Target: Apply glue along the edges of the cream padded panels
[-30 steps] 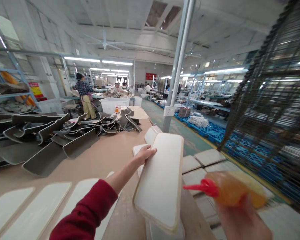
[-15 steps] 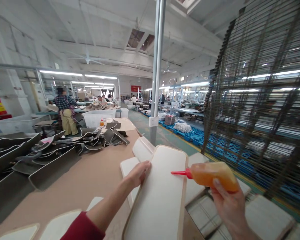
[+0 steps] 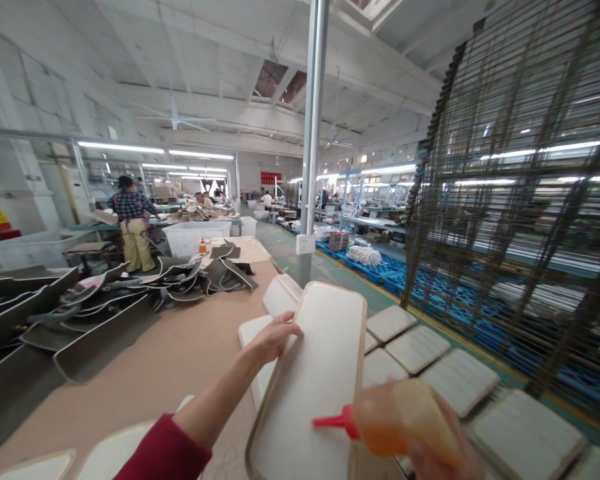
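Clock directions taken from the panel's centre, 12 away from me.

Item: white panel [image 3: 313,373], one, rounded corners, tan edging. Held in front of me, tilted. Long axis runs from just past 12 to just past 6; the near end is cut off by the lower border of the view.

Item: my left hand [image 3: 275,337], gripping the panel's long edge at 10 o'clock, one digit on the white face; dark red sleeve [image 3: 167,450] at 8.

Item: squeeze bottle [image 3: 395,417], amber, blurred. Long axis 9 to 3; red nozzle [image 3: 330,421] points to 9, over the panel's lower face. Contact of the tip: cannot tell.

Item: my right hand [image 3: 437,462], blurred, closed round the bottle at 4 o'clock.

Item: further white panels [image 3: 283,293], just beyond my left hand, 10 to 11 o'clock.

Item: surface [image 3: 180,373], brown. An open stretch lies at 9, between my left forearm and the grey curved pieces [image 3: 105,333]; its far right edge runs toward 11, beside the green floor [image 3: 275,237].

Item: pale pads [image 3: 460,380], in rows, 2 to 4 o'clock.

Item: wire mesh rack [image 3: 495,200], 2 o'clock, beyond the pads.
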Demonstrator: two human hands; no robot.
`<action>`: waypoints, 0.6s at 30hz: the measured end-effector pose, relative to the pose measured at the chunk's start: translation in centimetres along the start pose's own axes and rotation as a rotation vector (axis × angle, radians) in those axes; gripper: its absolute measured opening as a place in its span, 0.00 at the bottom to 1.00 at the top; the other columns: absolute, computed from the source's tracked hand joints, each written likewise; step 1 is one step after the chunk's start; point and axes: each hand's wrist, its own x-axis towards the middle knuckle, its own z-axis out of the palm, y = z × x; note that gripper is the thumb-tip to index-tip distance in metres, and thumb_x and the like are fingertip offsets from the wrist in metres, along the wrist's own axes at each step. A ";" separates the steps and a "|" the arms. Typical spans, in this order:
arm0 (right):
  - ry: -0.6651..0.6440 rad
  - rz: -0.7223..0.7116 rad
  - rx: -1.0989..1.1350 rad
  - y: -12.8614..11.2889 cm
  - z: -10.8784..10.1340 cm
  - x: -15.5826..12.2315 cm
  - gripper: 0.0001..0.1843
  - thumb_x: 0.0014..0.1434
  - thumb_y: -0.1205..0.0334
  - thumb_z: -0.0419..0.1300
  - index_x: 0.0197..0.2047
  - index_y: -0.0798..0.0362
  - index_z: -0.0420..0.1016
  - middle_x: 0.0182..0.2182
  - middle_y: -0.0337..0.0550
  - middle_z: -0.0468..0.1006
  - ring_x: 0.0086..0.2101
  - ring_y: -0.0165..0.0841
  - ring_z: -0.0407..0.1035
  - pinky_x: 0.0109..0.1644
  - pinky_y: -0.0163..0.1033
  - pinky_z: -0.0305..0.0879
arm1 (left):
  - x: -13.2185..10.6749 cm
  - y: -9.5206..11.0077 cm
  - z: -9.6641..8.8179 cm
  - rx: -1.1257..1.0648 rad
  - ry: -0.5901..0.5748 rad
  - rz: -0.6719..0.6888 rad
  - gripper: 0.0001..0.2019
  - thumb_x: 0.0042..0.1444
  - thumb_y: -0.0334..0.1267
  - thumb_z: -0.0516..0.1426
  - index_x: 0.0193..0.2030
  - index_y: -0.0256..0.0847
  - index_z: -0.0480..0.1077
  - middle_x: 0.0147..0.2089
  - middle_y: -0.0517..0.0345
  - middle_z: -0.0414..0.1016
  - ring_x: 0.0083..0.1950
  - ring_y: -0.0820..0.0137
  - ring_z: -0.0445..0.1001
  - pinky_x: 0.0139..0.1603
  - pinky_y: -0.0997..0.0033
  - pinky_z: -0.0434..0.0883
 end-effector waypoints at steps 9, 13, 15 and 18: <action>0.091 -0.205 0.026 -1.3 0.9 6.6 0.34 0.39 0.61 0.72 0.50 0.49 0.68 0.41 0.39 0.73 0.39 0.30 0.67 0.44 0.30 0.64 | -1.2 0.1 3.3 -0.008 -0.128 0.018 0.24 0.33 0.27 0.55 0.43 0.39 0.70 0.34 0.60 0.76 0.35 0.68 0.73 0.36 0.72 0.68; -0.043 -0.039 -0.023 0.6 -0.3 1.0 0.34 0.40 0.57 0.71 0.51 0.51 0.66 0.43 0.47 0.74 0.40 0.37 0.69 0.42 0.34 0.67 | -0.2 0.7 2.8 -0.005 -0.079 0.013 0.26 0.33 0.27 0.55 0.45 0.38 0.69 0.32 0.59 0.76 0.32 0.68 0.73 0.32 0.73 0.68; -0.099 -0.016 -0.038 0.5 -0.8 0.2 0.34 0.39 0.57 0.71 0.51 0.50 0.67 0.42 0.48 0.75 0.39 0.39 0.70 0.42 0.37 0.68 | 0.0 1.1 2.6 0.004 -0.074 0.022 0.27 0.33 0.27 0.55 0.47 0.38 0.69 0.31 0.60 0.76 0.30 0.68 0.73 0.31 0.73 0.68; 0.084 -0.203 -0.056 -1.6 -0.9 3.0 0.33 0.40 0.62 0.72 0.50 0.51 0.68 0.37 0.43 0.75 0.33 0.32 0.70 0.37 0.32 0.68 | -0.1 1.3 3.1 0.035 -0.120 0.023 0.28 0.33 0.27 0.55 0.48 0.38 0.69 0.31 0.61 0.76 0.30 0.70 0.72 0.31 0.74 0.67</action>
